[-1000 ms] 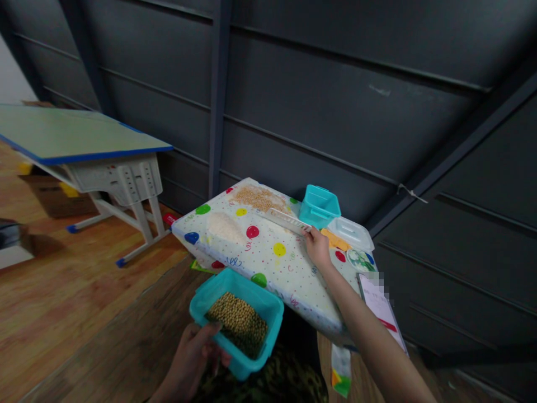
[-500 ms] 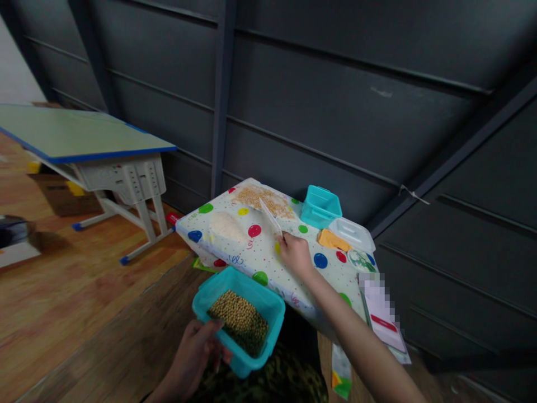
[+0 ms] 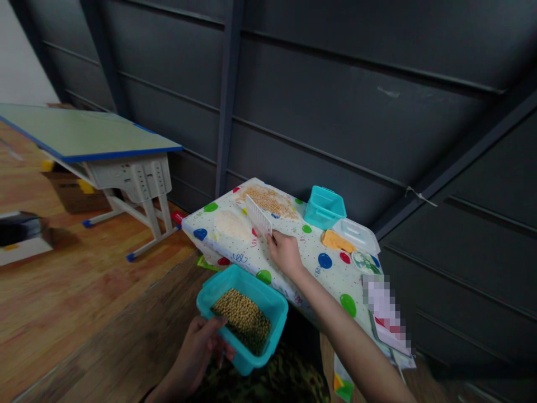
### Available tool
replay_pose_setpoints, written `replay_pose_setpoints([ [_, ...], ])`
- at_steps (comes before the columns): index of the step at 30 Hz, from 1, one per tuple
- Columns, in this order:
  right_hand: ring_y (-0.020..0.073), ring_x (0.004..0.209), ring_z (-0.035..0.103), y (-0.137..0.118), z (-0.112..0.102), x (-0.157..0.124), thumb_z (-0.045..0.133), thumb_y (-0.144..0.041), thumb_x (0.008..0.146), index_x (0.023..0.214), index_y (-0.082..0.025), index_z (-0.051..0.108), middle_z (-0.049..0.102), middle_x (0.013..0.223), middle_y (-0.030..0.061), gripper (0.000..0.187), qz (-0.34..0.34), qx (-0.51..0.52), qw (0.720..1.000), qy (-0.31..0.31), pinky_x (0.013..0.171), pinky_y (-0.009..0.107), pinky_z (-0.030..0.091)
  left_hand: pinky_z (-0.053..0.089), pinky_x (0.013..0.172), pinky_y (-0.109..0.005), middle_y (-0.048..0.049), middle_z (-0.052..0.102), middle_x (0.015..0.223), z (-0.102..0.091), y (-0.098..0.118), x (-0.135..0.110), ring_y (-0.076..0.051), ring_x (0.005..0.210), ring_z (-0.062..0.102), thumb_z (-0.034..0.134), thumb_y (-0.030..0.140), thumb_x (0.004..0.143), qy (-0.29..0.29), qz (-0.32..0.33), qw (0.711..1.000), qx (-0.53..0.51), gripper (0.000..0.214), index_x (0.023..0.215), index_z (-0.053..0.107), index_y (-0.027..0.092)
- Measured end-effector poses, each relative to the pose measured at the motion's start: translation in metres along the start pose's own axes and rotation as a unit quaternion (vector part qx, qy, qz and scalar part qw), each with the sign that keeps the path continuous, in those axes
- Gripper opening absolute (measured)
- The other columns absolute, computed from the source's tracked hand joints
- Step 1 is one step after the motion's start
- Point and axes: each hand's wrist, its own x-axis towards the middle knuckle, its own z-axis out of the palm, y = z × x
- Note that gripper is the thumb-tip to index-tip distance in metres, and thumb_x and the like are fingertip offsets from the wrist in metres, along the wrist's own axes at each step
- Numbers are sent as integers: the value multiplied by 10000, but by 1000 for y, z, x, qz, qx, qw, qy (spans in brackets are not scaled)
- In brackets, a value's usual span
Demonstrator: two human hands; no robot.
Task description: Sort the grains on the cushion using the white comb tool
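Observation:
My left hand (image 3: 201, 347) grips the near left rim of a turquoise plastic box (image 3: 274, 305), thumb over the edge and fingers beneath. In the box lie yellowish round beans (image 3: 237, 309) and a darker green layer (image 3: 254, 338). My right hand (image 3: 286, 252) is closed round the handle of a flat white plastic tool with slots (image 3: 257, 215). Its blade is tilted over the table, between a spread of tan kernels (image 3: 268, 198) and a heap of white grains (image 3: 231, 225). I cannot tell whether the blade touches the cloth.
A balloon-print cloth covers the table (image 3: 310, 280). Toward its back right stand another turquoise box (image 3: 323, 210), a clear lid (image 3: 356, 235) and an orange cloth (image 3: 338, 242). A dark panelled wall (image 3: 306, 112) rises behind. Leftward is a green-topped desk (image 3: 96, 134).
The white tool has swung left and turned, so its slotted face shows more broadly. My right hand has moved slightly left. The box stays in my left hand.

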Motion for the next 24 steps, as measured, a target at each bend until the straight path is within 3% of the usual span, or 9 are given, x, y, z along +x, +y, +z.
replay_pose_setpoints([
  [6, 191, 584, 605, 4, -14, -7, 579, -447, 996, 681, -240, 625, 679, 628, 41, 380, 62, 89, 990, 89, 619, 290, 389, 395, 351, -267, -65, 633, 366, -1, 2, 0, -194, 337, 594, 858, 560, 623, -8, 4, 1000, 13, 531, 349, 511, 266],
  [10, 180, 571, 561, 9, -14, -22, 616, -592, 938, 679, -219, 671, 669, 604, 25, 457, 120, 195, 970, 83, 553, 282, 386, 394, 359, -257, -68, 639, 373, -3, 0, 1, -183, 343, 592, 842, 554, 659, -15, 4, 1000, 17, 498, 364, 591, 242],
  [18, 240, 587, 677, 32, -1, -33, 812, -688, 745, 868, -193, 830, 812, 739, 73, 510, 225, 363, 902, 62, 524, 340, 544, 391, 359, -270, -87, 655, 398, -6, -4, 2, -191, 360, 598, 860, 554, 665, -21, -4, 1000, 17, 515, 372, 578, 238],
  [24, 244, 608, 713, 57, -14, -27, 896, -682, 660, 901, -175, 833, 840, 810, 94, 565, 251, 374, 887, 101, 542, 357, 585, 405, 369, -265, -86, 661, 404, -5, -4, 3, -196, 372, 610, 842, 558, 676, -14, 1, 1000, 19, 509, 376, 584, 238],
])
